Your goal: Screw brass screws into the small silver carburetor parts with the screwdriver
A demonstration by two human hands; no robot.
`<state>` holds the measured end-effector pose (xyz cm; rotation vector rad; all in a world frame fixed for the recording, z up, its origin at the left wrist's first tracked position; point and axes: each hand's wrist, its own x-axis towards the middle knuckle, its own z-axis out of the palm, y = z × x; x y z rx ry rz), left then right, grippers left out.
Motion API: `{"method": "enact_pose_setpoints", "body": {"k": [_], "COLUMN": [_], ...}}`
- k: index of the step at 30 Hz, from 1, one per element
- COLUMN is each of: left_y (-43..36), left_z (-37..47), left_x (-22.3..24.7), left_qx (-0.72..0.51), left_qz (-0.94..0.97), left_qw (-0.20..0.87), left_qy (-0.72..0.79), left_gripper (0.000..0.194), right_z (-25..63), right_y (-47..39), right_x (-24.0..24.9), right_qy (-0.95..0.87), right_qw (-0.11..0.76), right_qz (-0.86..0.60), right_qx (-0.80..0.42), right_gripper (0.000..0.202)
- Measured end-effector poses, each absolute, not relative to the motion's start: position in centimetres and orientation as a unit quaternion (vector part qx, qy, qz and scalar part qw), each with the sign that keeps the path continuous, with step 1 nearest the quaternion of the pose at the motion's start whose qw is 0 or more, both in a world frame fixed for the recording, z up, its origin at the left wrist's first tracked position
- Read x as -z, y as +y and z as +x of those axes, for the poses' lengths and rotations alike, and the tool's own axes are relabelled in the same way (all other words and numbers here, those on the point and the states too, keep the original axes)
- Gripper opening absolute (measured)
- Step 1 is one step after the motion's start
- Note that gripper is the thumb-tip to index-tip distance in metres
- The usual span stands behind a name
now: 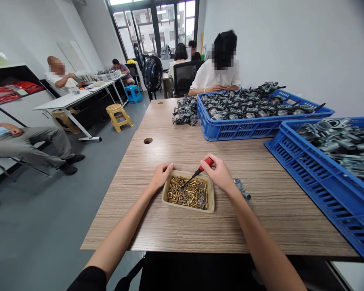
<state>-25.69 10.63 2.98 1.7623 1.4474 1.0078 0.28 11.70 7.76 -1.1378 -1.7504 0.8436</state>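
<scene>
My right hand (219, 173) is closed around the red handle of a screwdriver (206, 163). Its dark shaft slants down to the left, and the tip is among small brass-coloured threaded-looking pieces (191, 198). Those pieces, with some grey ones mixed in, fill a shallow cream tray (185, 208) on the wooden table. At the tray's back left corner, my left hand (162, 176) grips the rim, its fingers partly hidden. A small grey metal carburetor body (242, 189) lies just right of the tray, partly covered by my right forearm.
Two blue crates (236, 131) (303, 161) full of metal carburetor parts stand on the right. More parts (185, 110) are piled left of the far crate. Across the table (170, 234) sits a person (218, 64) in white. A round hole (148, 140) pierces the tabletop.
</scene>
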Motion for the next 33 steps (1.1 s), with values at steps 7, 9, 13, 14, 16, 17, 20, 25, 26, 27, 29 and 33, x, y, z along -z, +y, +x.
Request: {"method": "enact_pose_setpoints", "body": {"k": [7,9,13,14,16,17,20,25,26,27,29,33], "left_y": [10.62,10.65,10.72,10.72,10.72,10.70,10.65,10.60,10.61,10.61,10.63,10.64], "left_z": [-25.71,-25.74,-25.78,-25.78,-25.79,-25.79,-25.79,-25.78,-25.78,-25.79,-25.81,-25.83], "left_x": [-2.98,-2.92,-2.79,-2.77,-2.75,-2.75,-2.78,-2.90,-2.91,-2.91,-2.88,-2.79], "left_qx": [-0.384,-0.385,-0.385,-0.384,-0.384,-0.384,-0.383,-0.377,-0.376,-0.376,-0.377,-0.382], "left_qz": [0.669,0.668,0.668,0.668,0.667,0.667,0.671,0.674,0.673,0.674,0.673,0.671], "left_qw": [0.318,0.319,0.318,0.318,0.319,0.319,0.318,0.314,0.314,0.313,0.313,0.315], "left_qy": [0.552,0.551,0.551,0.552,0.553,0.553,0.549,0.552,0.554,0.554,0.554,0.552], "left_gripper": [0.057,0.058,0.059,0.059,0.058,0.058,0.058,0.058,0.058,0.058,0.058,0.059], "right_z": [0.26,0.32,0.43,0.44,0.47,0.47,0.47,0.51,0.53,0.55,0.59,0.56], "right_y": [11.74,11.84,12.01,12.03,12.06,12.06,12.08,12.10,12.10,12.11,12.14,12.19], "right_x": [-7.67,-7.54,-7.40,-7.42,-7.48,-7.52,-7.60,-7.69,-7.71,-7.72,-7.74,-7.86], "right_qy": [-0.698,-0.694,-0.683,-0.681,-0.675,-0.672,-0.664,-0.648,-0.646,-0.644,-0.635,-0.616], "right_qw": [0.430,0.436,0.452,0.455,0.461,0.465,0.478,0.501,0.504,0.506,0.511,0.517], "right_qz": [-0.457,-0.454,-0.452,-0.452,-0.453,-0.454,-0.458,-0.480,-0.484,-0.486,-0.483,-0.468], "right_qx": [-0.343,-0.350,-0.354,-0.354,-0.355,-0.355,-0.348,-0.314,-0.308,-0.306,-0.319,-0.367], "right_gripper": [0.025,0.025,0.026,0.027,0.027,0.027,0.028,0.029,0.029,0.030,0.031,0.032]}}
